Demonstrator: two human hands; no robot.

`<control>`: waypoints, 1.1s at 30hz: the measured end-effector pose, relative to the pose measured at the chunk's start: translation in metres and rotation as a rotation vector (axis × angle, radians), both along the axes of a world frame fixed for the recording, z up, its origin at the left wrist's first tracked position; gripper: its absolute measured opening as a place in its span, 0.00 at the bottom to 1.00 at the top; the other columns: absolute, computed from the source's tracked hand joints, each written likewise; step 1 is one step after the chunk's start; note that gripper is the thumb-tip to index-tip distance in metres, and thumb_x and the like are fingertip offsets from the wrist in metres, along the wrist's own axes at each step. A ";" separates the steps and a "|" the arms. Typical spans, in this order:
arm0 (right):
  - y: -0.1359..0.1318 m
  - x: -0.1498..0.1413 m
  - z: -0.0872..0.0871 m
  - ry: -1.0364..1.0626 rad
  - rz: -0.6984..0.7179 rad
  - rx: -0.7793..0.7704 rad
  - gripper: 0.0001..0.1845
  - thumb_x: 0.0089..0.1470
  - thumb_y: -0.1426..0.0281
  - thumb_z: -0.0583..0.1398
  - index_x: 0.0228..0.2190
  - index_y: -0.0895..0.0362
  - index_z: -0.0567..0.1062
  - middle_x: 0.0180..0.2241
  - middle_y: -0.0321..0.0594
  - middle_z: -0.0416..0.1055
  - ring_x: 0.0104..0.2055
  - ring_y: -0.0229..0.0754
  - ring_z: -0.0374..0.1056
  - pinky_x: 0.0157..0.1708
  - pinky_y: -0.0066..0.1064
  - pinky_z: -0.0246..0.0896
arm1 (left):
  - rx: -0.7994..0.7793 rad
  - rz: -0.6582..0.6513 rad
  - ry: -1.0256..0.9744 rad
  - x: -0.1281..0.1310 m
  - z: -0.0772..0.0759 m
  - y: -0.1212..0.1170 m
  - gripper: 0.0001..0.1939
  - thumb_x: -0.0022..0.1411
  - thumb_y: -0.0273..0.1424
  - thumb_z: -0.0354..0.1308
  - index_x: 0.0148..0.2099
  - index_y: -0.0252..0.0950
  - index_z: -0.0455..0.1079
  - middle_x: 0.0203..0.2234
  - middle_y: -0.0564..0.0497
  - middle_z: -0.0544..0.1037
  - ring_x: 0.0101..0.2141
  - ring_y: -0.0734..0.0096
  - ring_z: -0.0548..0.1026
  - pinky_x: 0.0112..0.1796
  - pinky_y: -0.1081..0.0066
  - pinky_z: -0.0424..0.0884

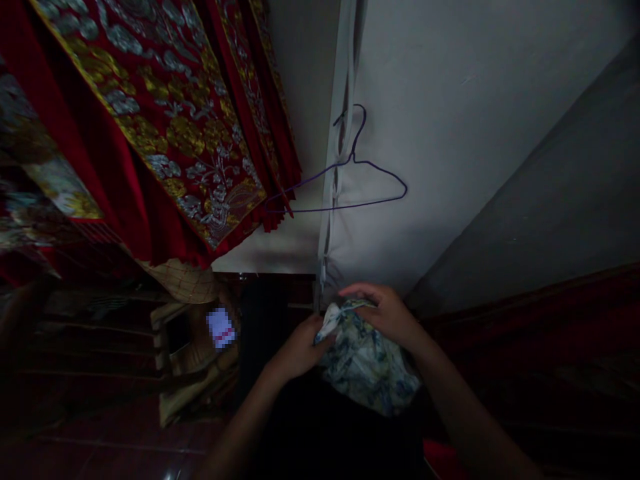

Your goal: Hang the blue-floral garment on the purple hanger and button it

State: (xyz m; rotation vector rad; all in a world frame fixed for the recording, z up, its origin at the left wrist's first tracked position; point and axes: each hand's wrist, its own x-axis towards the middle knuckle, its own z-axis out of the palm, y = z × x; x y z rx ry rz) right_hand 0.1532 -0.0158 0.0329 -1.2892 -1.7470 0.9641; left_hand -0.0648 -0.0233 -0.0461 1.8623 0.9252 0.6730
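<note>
Both my hands hold a bunched piece of light floral cloth (367,367) low in the middle of the head view. My left hand (299,348) grips its left side with fingers closed. My right hand (387,312) curls over the top of the bundle, fingers pinched on the fabric. The cloth hangs down between my forearms over something dark.
A purple wire hanger (350,183) hangs on the white wall (450,133) beside a pale vertical strip (336,167). Red cloth with gold and silver embroidery (165,127) hangs at the upper left. A woven basket-like thing (187,347) stands at the lower left on a dark reddish floor (75,440).
</note>
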 end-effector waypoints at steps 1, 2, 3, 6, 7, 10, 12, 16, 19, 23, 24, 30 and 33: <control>0.002 0.000 -0.004 0.003 -0.069 0.031 0.19 0.47 0.72 0.60 0.42 0.56 0.81 0.29 0.36 0.75 0.30 0.41 0.69 0.33 0.30 0.62 | 0.044 0.048 -0.011 0.002 -0.001 0.000 0.13 0.67 0.35 0.57 0.49 0.34 0.73 0.45 0.44 0.75 0.45 0.60 0.74 0.51 0.63 0.69; 0.004 0.000 -0.009 0.020 -0.123 0.052 0.20 0.46 0.71 0.59 0.43 0.56 0.81 0.29 0.36 0.75 0.30 0.41 0.69 0.33 0.30 0.62 | 0.085 0.086 -0.028 0.004 -0.002 0.001 0.14 0.66 0.36 0.58 0.50 0.34 0.74 0.46 0.43 0.74 0.47 0.59 0.73 0.52 0.62 0.68; 0.006 0.001 -0.014 0.047 -0.164 0.059 0.20 0.45 0.70 0.59 0.42 0.56 0.80 0.30 0.37 0.76 0.31 0.42 0.70 0.34 0.31 0.63 | 0.121 0.112 -0.052 0.006 -0.002 0.001 0.15 0.65 0.35 0.60 0.51 0.34 0.73 0.48 0.42 0.73 0.49 0.59 0.73 0.53 0.62 0.68; 0.013 0.011 -0.026 0.139 -0.257 0.005 0.15 0.43 0.67 0.58 0.34 0.58 0.80 0.32 0.40 0.78 0.35 0.45 0.73 0.38 0.34 0.66 | 0.227 0.161 -0.133 0.006 0.003 0.003 0.18 0.63 0.37 0.63 0.53 0.36 0.73 0.51 0.41 0.74 0.53 0.56 0.71 0.55 0.59 0.67; 0.015 0.016 -0.027 0.160 -0.274 -0.017 0.14 0.42 0.66 0.58 0.31 0.58 0.79 0.31 0.40 0.78 0.34 0.46 0.73 0.37 0.35 0.66 | 0.257 0.171 -0.154 0.004 0.007 0.005 0.15 0.63 0.38 0.64 0.49 0.36 0.75 0.49 0.41 0.75 0.53 0.55 0.71 0.55 0.58 0.66; 0.025 0.034 -0.017 0.196 -0.275 0.004 0.15 0.40 0.68 0.59 0.32 0.57 0.79 0.30 0.39 0.77 0.33 0.45 0.72 0.34 0.33 0.66 | 0.305 0.163 -0.148 -0.009 0.024 0.012 0.14 0.62 0.41 0.63 0.31 0.36 0.72 0.34 0.47 0.78 0.45 0.58 0.74 0.53 0.59 0.66; 0.034 0.042 -0.002 0.190 -0.303 0.089 0.19 0.39 0.71 0.58 0.36 0.56 0.78 0.29 0.37 0.76 0.30 0.42 0.71 0.30 0.30 0.63 | 0.293 0.131 -0.056 -0.023 0.040 0.020 0.18 0.64 0.42 0.60 0.27 0.36 0.66 0.26 0.52 0.73 0.36 0.65 0.73 0.45 0.66 0.68; 0.067 0.035 0.025 0.187 -0.355 0.223 0.31 0.40 0.74 0.57 0.50 0.55 0.75 0.26 0.33 0.71 0.23 0.38 0.64 0.22 0.27 0.57 | 0.270 0.054 0.255 -0.055 0.076 0.041 0.20 0.68 0.47 0.53 0.32 0.37 0.67 0.24 0.55 0.70 0.28 0.71 0.70 0.31 0.73 0.61; 0.104 0.016 0.029 0.178 -0.286 0.259 0.40 0.45 0.74 0.55 0.61 0.54 0.66 0.29 0.35 0.72 0.24 0.39 0.65 0.24 0.28 0.60 | 0.265 0.037 0.485 -0.079 0.093 0.056 0.21 0.70 0.48 0.48 0.38 0.38 0.73 0.26 0.52 0.75 0.28 0.67 0.73 0.32 0.72 0.62; 0.151 -0.005 0.021 -0.048 -0.237 0.351 0.48 0.48 0.75 0.56 0.70 0.52 0.53 0.34 0.37 0.74 0.31 0.42 0.69 0.34 0.31 0.65 | 0.207 0.086 0.684 -0.108 0.102 0.067 0.24 0.69 0.49 0.47 0.38 0.38 0.76 0.28 0.47 0.80 0.31 0.60 0.77 0.32 0.69 0.65; 0.159 -0.006 0.018 -0.120 -0.234 0.362 0.47 0.49 0.75 0.57 0.70 0.52 0.53 0.35 0.38 0.75 0.33 0.43 0.69 0.36 0.32 0.65 | 0.193 0.094 0.687 -0.113 0.104 0.069 0.24 0.68 0.50 0.47 0.36 0.38 0.76 0.29 0.46 0.81 0.31 0.58 0.78 0.33 0.69 0.66; 0.163 0.018 0.003 -0.275 -0.306 0.445 0.28 0.50 0.75 0.54 0.53 0.54 0.75 0.36 0.41 0.77 0.37 0.47 0.71 0.38 0.32 0.63 | 0.336 0.148 0.594 -0.113 0.130 0.091 0.22 0.68 0.47 0.49 0.40 0.38 0.78 0.34 0.45 0.81 0.40 0.56 0.78 0.44 0.64 0.71; 0.144 0.039 0.001 -0.165 -0.355 0.481 0.18 0.48 0.73 0.54 0.39 0.57 0.79 0.30 0.39 0.75 0.33 0.45 0.70 0.34 0.31 0.61 | 0.562 0.115 0.494 -0.100 0.146 0.105 0.19 0.68 0.44 0.50 0.40 0.37 0.75 0.43 0.43 0.78 0.47 0.56 0.76 0.53 0.60 0.69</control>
